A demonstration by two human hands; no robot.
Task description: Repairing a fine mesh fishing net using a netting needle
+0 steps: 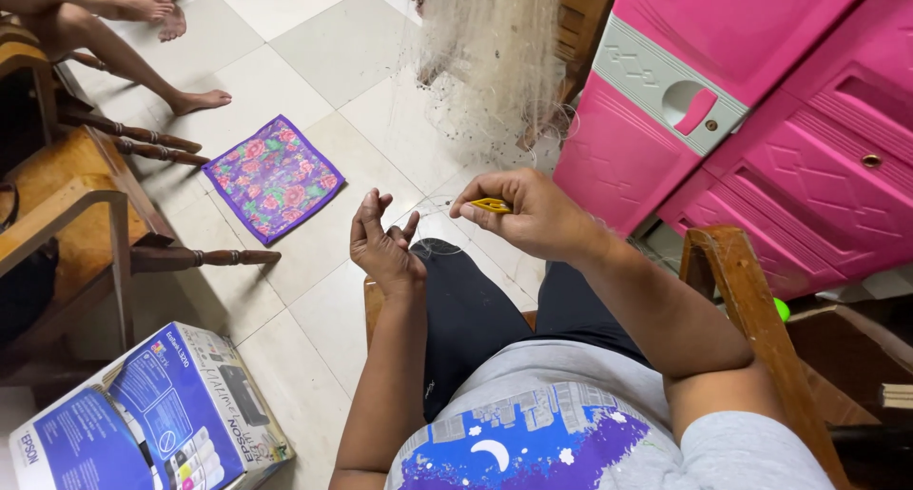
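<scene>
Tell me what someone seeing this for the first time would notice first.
Probably the bright pink plastic cabinet at upper right, then the pale fishing net hanging at top centre. Below it, the right hand pinches a small yellow tool while the left hand is raised open beside it.

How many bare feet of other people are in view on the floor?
2: one foot flat on the tiles above the floral cloth, another near the top-left edge. More may be hidden outside the frame.

you have one package: rectangular cardboard printer box (152,419), blue and white with printer picture, lying tilted on tiled floor at 8 o'clock, beside wooden chair (86,224).
</scene>
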